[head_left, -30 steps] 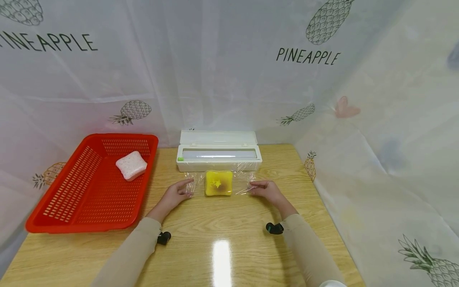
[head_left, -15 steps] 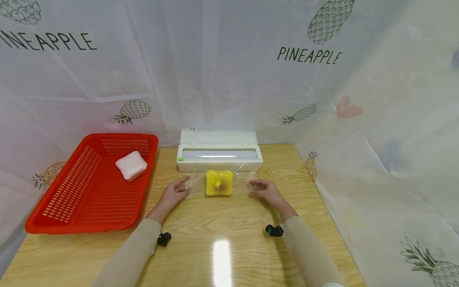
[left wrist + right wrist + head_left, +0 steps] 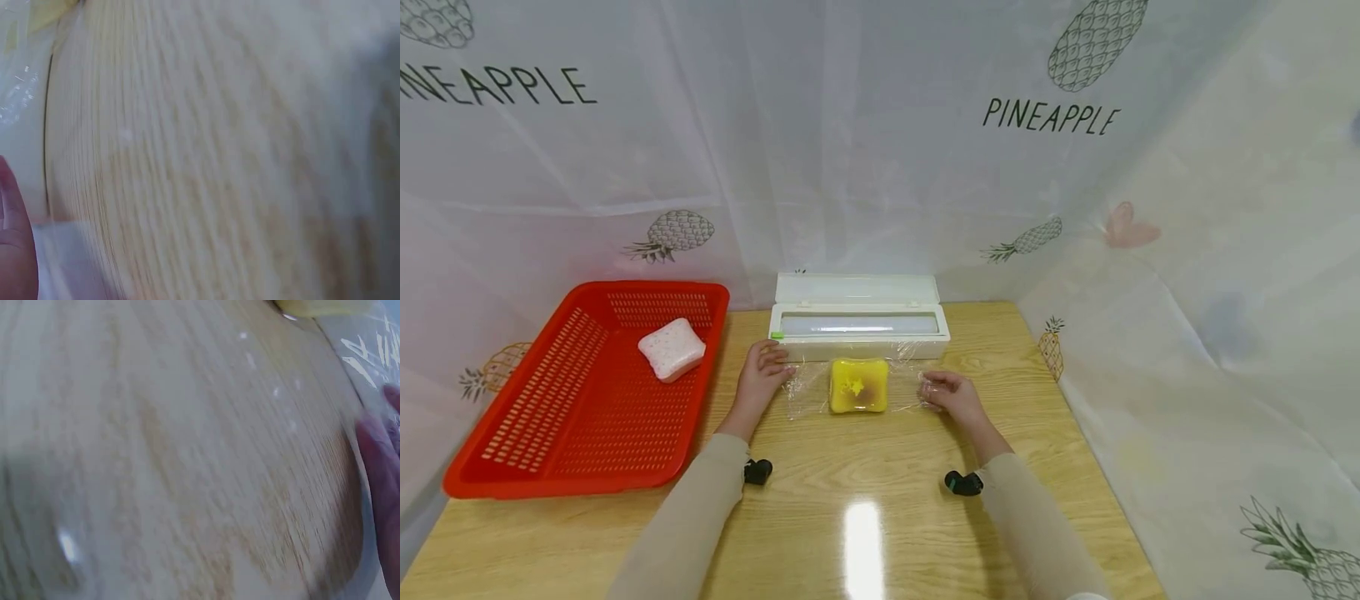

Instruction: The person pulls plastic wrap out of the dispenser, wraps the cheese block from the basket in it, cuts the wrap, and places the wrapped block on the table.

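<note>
In the head view a yellow toast-shaped block with a brownish patch lies in front of the white film dispenser. Clear cling film stretches across the block and sticks out on both sides. My left hand is at the dispenser's left front corner, fingers spread, seemingly touching it, with the thumb near the film's left edge. On the other side my right hand pinches the film's right edge between thumb and fingers. Only part of the right hand shows in the right wrist view.
At the left a red plastic basket holds a white toast-shaped block. The dispenser's lid stands raised against the pineapple-print curtain. Bare wooden tabletop lies in front of the hands.
My left hand has left the film's left edge and moved up to the dispenser's left corner. The right hand keeps hold of the film, shifted slightly left.
</note>
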Demonstrator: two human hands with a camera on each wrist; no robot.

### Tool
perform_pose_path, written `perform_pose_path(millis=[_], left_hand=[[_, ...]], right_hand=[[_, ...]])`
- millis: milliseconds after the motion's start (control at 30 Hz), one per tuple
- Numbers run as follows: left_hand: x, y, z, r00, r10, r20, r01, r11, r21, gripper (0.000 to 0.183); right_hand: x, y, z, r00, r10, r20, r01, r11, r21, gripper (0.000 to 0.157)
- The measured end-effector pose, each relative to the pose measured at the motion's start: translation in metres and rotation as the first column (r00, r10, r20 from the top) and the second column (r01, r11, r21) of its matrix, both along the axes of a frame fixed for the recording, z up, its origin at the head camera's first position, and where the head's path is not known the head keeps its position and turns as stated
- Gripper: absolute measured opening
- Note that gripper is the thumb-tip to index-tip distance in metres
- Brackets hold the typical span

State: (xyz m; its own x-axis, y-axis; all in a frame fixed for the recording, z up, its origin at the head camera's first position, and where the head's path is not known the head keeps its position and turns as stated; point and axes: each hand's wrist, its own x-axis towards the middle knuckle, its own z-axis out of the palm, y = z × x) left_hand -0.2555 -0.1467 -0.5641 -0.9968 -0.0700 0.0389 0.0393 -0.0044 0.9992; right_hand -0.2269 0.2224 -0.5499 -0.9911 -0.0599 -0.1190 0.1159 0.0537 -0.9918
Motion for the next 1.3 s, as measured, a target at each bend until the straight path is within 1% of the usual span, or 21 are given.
perform_pose_path(millis=[67, 133, 167, 200, 233, 267, 333, 433, 500, 567, 667, 733, 800, 900, 1033, 1167, 1300], left_hand=[[-0.001, -0.003, -0.001, 1.000, -0.001, 0.000, 0.001, 1.000, -0.015, 0.067], [-0.001, -0.004, -0.001, 1.000, 0.002, 0.004, -0.002, 1.000, -0.025, 0.069], [-0.001, -0.005, -0.001, 1.000, 0.004, 0.007, -0.004, 1.000, -0.021, 0.070], [0.000, -0.005, -0.001, 1.000, 0.002, 0.009, -0.002, 1.000, -0.021, 0.071], [0.000, -0.006, 0.000, 1.000, 0.001, 0.010, -0.001, 1.000, -0.017, 0.072], [0.000, -0.006, 0.000, 1.000, -0.002, 0.005, 0.002, 1.000, -0.015, 0.073], [0.000, -0.005, 0.000, 1.000, 0.002, -0.001, -0.002, 1.000, 0.003, 0.077], [-0.001, -0.004, 0.000, 1.000, -0.001, -0.017, 0.001, 1.000, 0.017, 0.083], [-0.004, -0.004, -0.002, 1.000, -0.014, -0.022, 0.014, 1.000, 0.013, 0.087], [-0.007, -0.003, -0.004, 0.999, -0.035, -0.030, 0.035, 0.999, 0.003, 0.090], [-0.012, -0.003, -0.008, 0.997, -0.064, -0.036, 0.064, 0.998, -0.006, 0.091], [-0.015, -0.003, -0.010, 0.997, -0.070, -0.039, 0.070, 0.998, -0.004, 0.090], [-0.016, -0.003, -0.011, 0.997, -0.072, -0.033, 0.072, 0.997, -0.002, 0.090], [-0.017, -0.002, -0.011, 0.997, -0.078, -0.014, 0.078, 0.997, 0.009, 0.091], [-0.017, -0.002, -0.011, 0.997, -0.075, 0.005, 0.075, 0.997, 0.014, 0.091], [-0.016, -0.003, -0.013, 0.997, -0.075, 0.007, 0.075, 0.997, 0.014, 0.091], [-0.015, -0.004, -0.016, 0.996, -0.084, 0.020, 0.084, 0.996, 0.017, 0.091]], right_hand=[[0.002, -0.006, 0.012, 0.996, -0.045, -0.080, 0.055, 0.991, 0.118, 0.035], [-0.001, -0.010, 0.019, 0.981, -0.076, -0.181, 0.115, 0.969, 0.219, 0.032], [-0.004, -0.013, 0.022, 0.970, -0.079, -0.230, 0.140, 0.955, 0.262, 0.031], [-0.008, -0.016, 0.026, 0.961, -0.070, -0.267, 0.150, 0.945, 0.291, 0.030], [-0.012, -0.019, 0.029, 0.954, -0.053, -0.296, 0.146, 0.943, 0.301, 0.029], [-0.017, -0.024, 0.032, 0.945, -0.025, -0.326, 0.132, 0.941, 0.311, 0.028], [-0.026, -0.034, 0.040, 0.933, 0.046, -0.358, 0.086, 0.935, 0.343, 0.027], [-0.038, -0.054, 0.052, 0.923, 0.163, -0.349, -0.019, 0.924, 0.382, 0.025], [-0.046, -0.069, 0.058, 0.918, 0.237, -0.318, -0.087, 0.903, 0.421, 0.024], [-0.054, -0.084, 0.063, 0.910, 0.297, -0.289, -0.137, 0.874, 0.466, 0.023], [-0.068, -0.107, 0.069, 0.890, 0.375, -0.261, -0.195, 0.828, 0.525, 0.023], [-0.077, -0.122, 0.071, 0.873, 0.418, -0.252, -0.223, 0.801, 0.555, 0.024], [-0.085, -0.136, 0.072, 0.857, 0.455, -0.241, -0.252, 0.780, 0.573, 0.026], [-0.095, -0.156, 0.070, 0.840, 0.496, -0.219, -0.297, 0.759, 0.579, 0.027], [-0.104, -0.181, 0.067, 0.828, 0.527, -0.190, -0.342, 0.745, 0.573, 0.026], [-0.111, -0.205, 0.060, 0.820, 0.545, -0.174, -0.353, 0.722, 0.596, 0.026], [-0.118, -0.223, 0.050, 0.816, 0.553, -0.167, -0.347, 0.700, 0.624, 0.025]])
